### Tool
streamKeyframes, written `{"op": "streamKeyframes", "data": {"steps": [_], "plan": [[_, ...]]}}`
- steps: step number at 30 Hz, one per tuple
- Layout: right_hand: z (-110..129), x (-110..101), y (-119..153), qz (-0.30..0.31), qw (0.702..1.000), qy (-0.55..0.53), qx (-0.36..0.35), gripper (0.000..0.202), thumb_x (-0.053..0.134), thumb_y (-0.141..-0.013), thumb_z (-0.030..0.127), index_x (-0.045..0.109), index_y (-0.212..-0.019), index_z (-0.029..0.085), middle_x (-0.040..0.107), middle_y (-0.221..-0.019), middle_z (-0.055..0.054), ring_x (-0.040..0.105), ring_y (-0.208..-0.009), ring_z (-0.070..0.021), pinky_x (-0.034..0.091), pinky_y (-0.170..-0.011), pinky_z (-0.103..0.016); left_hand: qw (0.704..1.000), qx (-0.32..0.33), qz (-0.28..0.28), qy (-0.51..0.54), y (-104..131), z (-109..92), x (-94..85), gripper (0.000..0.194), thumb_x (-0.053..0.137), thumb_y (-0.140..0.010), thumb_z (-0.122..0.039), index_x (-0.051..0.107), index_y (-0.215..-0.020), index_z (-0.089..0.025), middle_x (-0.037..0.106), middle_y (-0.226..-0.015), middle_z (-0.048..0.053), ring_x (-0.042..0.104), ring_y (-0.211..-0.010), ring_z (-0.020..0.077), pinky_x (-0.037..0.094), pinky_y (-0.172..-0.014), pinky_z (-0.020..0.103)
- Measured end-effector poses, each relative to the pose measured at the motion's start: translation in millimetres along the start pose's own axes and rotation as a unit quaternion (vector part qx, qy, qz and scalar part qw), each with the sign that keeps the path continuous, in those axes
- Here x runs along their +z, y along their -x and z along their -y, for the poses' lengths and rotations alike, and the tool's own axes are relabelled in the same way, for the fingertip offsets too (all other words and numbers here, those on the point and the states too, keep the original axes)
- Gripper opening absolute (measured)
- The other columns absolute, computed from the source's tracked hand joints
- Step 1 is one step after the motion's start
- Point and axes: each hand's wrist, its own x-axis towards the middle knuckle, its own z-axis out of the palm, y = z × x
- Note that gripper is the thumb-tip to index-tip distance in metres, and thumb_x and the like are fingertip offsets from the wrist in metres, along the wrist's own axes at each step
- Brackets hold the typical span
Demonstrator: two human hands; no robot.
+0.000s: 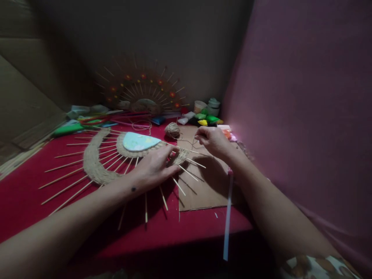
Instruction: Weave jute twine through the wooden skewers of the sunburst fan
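Observation:
A half-round fan of thin wooden sticks, with a woven twine band (99,162), lies on the red cloth. At its centre is a pale blue half-disc (141,142) edged in twine. My left hand (154,164) is closed on the right end of the woven band, thumb and fingers around it. Above the cardboard, my right hand (213,140) pinches a thin strand of twine (193,145), its fingertips pressed together. Just behind the fan's right end sits a ball of twine (172,130). My left hand and forearm hide some of the sticks.
Brown cardboard (192,199) lies under the fan's right end. A finished fan with orange flowers (143,87) leans at the back. Colourful packets (202,122), a cup (200,106) and a lidded jar (213,105) stand nearby. A pale strip (227,221) hangs near the front edge.

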Motion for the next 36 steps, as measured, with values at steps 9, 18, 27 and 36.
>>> {"op": "streamKeyframes", "data": {"steps": [9,18,27,36], "plan": [[16.2,-5.7,9.8,0.109,0.989,-0.095,-0.033,0.015,0.056,-0.083,0.021,0.063,-0.071,0.014,0.059,-0.062,0.0,0.047,-0.058,-0.0089,0.033,-0.056,-0.023,1.0,0.025,-0.007,0.008,-0.8,3.8,4.3,0.037,0.054,-0.083,-0.04,0.055,-0.113,-0.018,0.062,-0.1,0.007,0.058,-0.09,0.0208,0.045,-0.079,0.033],[36.3,-5.5,28.9,0.236,0.954,0.053,-0.177,0.02,0.05,-0.081,0.012,0.069,-0.081,0.017,0.065,-0.075,-0.002,0.048,-0.064,-0.0101,0.031,-0.06,-0.023,0.999,0.04,-0.006,0.009,-4.5,7.0,12.6,0.035,0.059,-0.077,-0.029,0.059,-0.111,-0.019,0.058,-0.095,0.006,0.055,-0.086,0.0194,0.045,-0.079,0.033],[40.8,-5.7,32.5,0.189,0.961,0.045,-0.196,0.012,0.052,-0.081,0.016,0.063,-0.078,0.019,0.057,-0.066,0.001,0.044,-0.06,-0.0091,0.028,-0.056,-0.022,0.97,0.004,0.065,0.233,-8.9,2.3,20.7,0.018,0.06,-0.076,-0.032,0.069,-0.078,-0.017,0.069,-0.08,0.001,0.06,-0.081,0.0186,0.047,-0.075,0.03],[23.4,-11.9,18.7,-0.18,0.979,-0.093,-0.004,0.015,0.05,-0.076,0.013,0.064,-0.081,0.016,0.065,-0.08,-0.006,0.057,-0.073,-0.0149,0.043,-0.065,-0.026,0.943,-0.114,0.049,0.309,-7.7,-0.8,17.7,0.027,0.058,-0.08,-0.034,0.072,-0.092,-0.014,0.073,-0.087,0.007,0.065,-0.08,0.0184,0.051,-0.075,0.031]]}}
